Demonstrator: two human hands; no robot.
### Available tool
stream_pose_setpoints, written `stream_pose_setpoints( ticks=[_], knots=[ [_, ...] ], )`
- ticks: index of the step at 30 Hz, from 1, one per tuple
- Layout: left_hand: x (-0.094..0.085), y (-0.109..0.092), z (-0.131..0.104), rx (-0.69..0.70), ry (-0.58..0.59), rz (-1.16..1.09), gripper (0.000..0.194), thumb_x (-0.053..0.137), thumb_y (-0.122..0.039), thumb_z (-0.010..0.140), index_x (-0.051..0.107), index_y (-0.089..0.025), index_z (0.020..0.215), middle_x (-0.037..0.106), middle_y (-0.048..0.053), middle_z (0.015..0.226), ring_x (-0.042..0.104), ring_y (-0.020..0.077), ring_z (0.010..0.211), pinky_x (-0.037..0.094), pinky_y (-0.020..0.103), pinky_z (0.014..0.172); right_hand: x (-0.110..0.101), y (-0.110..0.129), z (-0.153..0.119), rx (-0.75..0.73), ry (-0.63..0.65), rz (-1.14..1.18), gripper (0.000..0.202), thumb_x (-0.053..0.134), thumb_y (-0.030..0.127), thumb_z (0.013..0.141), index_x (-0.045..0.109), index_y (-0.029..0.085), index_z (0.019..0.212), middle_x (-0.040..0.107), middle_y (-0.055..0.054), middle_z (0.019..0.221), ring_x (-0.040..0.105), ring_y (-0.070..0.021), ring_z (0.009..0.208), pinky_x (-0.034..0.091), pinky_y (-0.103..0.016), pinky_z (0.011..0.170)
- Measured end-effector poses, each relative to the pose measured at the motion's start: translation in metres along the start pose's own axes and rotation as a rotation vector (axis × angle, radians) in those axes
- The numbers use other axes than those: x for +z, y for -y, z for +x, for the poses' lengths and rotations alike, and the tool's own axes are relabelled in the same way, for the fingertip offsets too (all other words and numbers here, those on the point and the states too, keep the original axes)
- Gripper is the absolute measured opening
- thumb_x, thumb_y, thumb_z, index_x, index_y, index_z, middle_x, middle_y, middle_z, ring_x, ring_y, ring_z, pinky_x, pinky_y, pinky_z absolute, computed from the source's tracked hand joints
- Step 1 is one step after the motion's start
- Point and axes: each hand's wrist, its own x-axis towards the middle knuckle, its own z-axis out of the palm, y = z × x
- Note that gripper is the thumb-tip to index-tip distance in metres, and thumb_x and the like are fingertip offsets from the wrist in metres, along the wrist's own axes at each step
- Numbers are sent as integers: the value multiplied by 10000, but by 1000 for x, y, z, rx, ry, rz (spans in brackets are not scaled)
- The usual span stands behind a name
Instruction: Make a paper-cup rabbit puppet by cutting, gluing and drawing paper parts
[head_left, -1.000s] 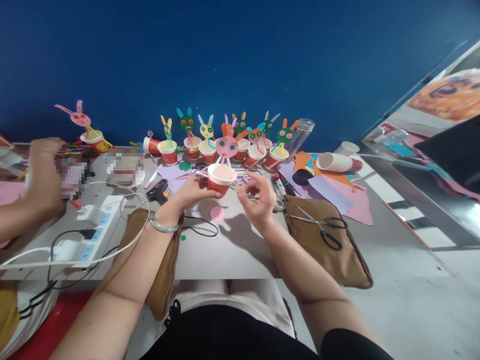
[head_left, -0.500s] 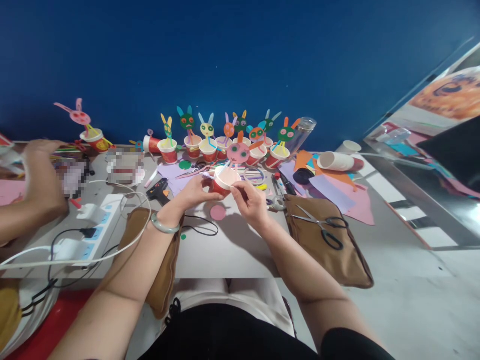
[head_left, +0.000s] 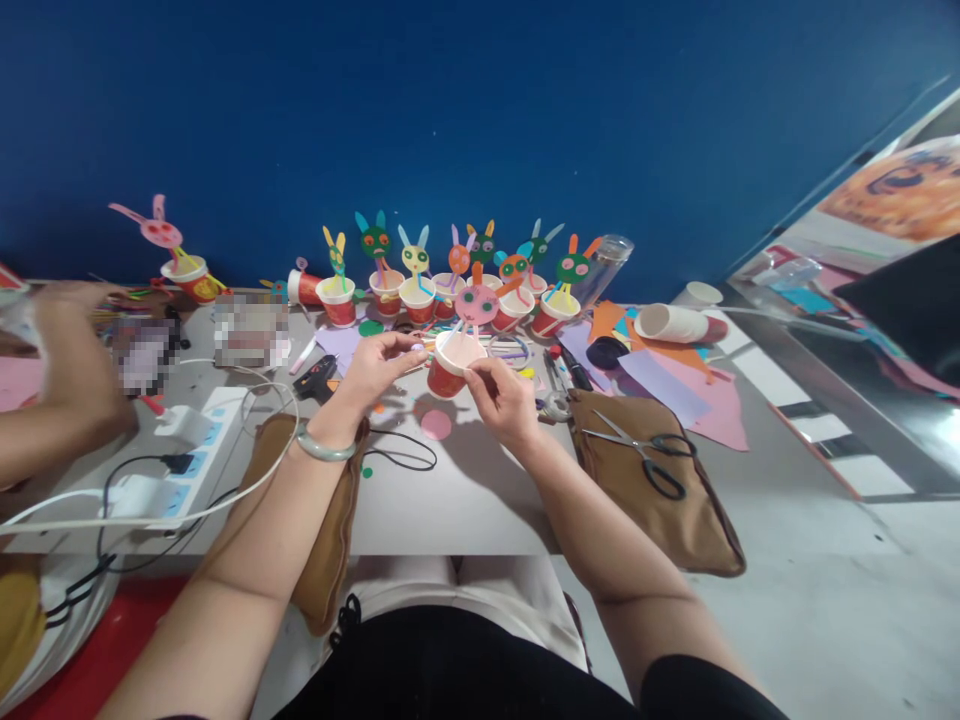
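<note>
A red paper cup with a white rim is held up over the table by my right hand, whose thumb and fingers pinch its right side. From the cup rises a pink paper rabbit head with green eyes and orange ears. My left hand is just left of the cup, its thumb and fingertips closed near a small lilac piece beside the rim. A pink paper disc lies on the table below.
Several cups with paper rabbits, such as a green-headed one, stand along the blue wall. Scissors lie on a brown pouch at right. A glue gun, power strip and another person's arm are at left.
My left hand has let go of the cup's left side and moved slightly left and up. The cup has shifted a little to the right, still in my right hand.
</note>
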Motion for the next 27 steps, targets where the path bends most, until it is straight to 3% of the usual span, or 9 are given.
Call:
stream_pose_setpoints(
  ticks=[6, 13, 15, 18, 20, 22, 25, 27],
  knots=[
    [-1, 3, 3, 56, -9, 33, 406, 857, -517, 659, 747, -163, 825, 799, 127, 1046, 708, 298, 1093, 552, 433, 973, 0, -1, 0, -25, 1, -6, 250, 525, 420, 1015, 640, 228, 904, 665, -17, 721, 537, -133, 578, 391, -277, 594],
    [-1, 5, 3, 58, -8, 25, 424, 857, -533, 656, 745, -154, 809, 791, 146, 1105, 717, 301, 1083, 559, 442, 975, 2, -3, -1, -54, -14, -27, 257, 526, 431, 1021, 619, 221, 908, 651, -5, 699, 521, -122, 553, 394, -266, 573],
    [-1, 5, 3, 49, 12, 34, 443, 847, -544, 676, 755, -153, 865, 793, 139, 1108, 721, 296, 1072, 562, 439, 972, 2, -4, 1, -75, -21, -42, 263, 521, 430, 1024, 617, 217, 902, 638, 1, 686, 517, -119, 545, 395, -263, 566],
    [-1, 8, 3, 20, 90, 123, 576, 844, -528, 689, 742, -139, 1100, 777, 151, 1167, 717, 296, 1096, 564, 426, 970, 0, -7, 3, -90, -41, -89, 254, 523, 412, 1023, 610, 217, 887, 623, 9, 675, 514, -117, 540, 397, -263, 569],
    [-2, 11, 4, -2, 152, 304, 656, 822, -476, 726, 686, -133, 1268, 739, 165, 1276, 695, 301, 1171, 551, 411, 994, -2, -10, 4, -83, -62, -123, 236, 528, 399, 1018, 605, 220, 885, 614, 14, 663, 514, -120, 538, 396, -267, 574],
    [-4, 14, 4, -36, 196, 663, 615, 751, -396, 801, 648, -149, 1355, 698, 158, 1367, 658, 301, 1250, 521, 397, 1038, -4, -13, 6, -76, -89, -141, 210, 535, 383, 1011, 601, 221, 894, 609, 18, 653, 520, -126, 538, 395, -272, 577],
    [-5, 15, 4, -112, 235, 1152, 444, 655, -285, 841, 720, -172, 1266, 712, 150, 1335, 610, 336, 1313, 451, 438, 1109, -4, -16, 7, -72, -118, -152, 185, 540, 367, 1004, 596, 223, 903, 609, 19, 648, 534, -130, 541, 396, -274, 579],
    [-5, 14, 4, -142, 266, 1254, 339, 630, -269, 840, 777, -179, 1131, 733, 154, 1268, 590, 365, 1322, 404, 484, 1137, -3, -16, 6, -72, -111, -169, 183, 539, 363, 1006, 593, 224, 901, 616, 18, 655, 537, -127, 545, 396, -270, 579]
  ],
)
